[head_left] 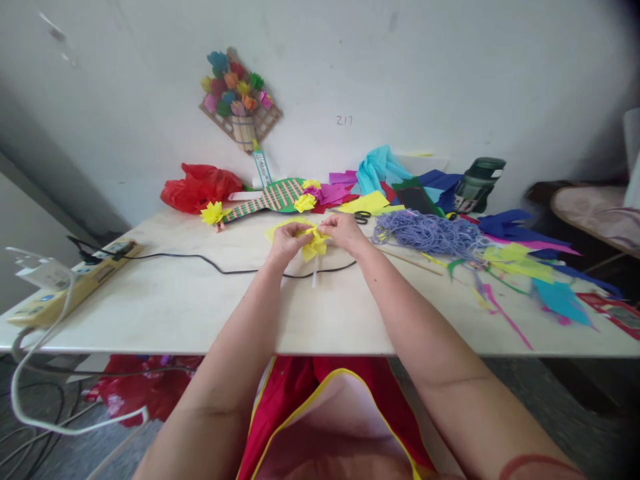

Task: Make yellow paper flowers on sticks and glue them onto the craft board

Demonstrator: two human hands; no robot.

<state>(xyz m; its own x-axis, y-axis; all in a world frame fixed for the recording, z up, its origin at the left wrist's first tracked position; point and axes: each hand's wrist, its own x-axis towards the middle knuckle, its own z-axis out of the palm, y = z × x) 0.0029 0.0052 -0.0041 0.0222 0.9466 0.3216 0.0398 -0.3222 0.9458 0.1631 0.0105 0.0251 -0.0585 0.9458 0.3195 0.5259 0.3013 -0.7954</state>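
Note:
Between my two hands is a yellow paper flower (314,248) with ruffled petals, held just above the table. My left hand (287,241) pinches its left side, fingers closed on the petals. From the right, my right hand (344,232) grips the upper edge with thumb and fingertips. A thin pale strip (315,275) hangs below the flower; its upper end is hidden. Behind my left hand lies some flat yellow paper (273,231). Black-handled scissors (362,217) rest just beyond my right hand.
A green woven paper piece (275,200) with flowers lies at the back. Purple string (430,233), coloured paper scraps (560,300) and a dark green bottle (481,185) occupy the right. A power strip (75,287) sits left, its black cable (220,271) crossing the table toward my hands.

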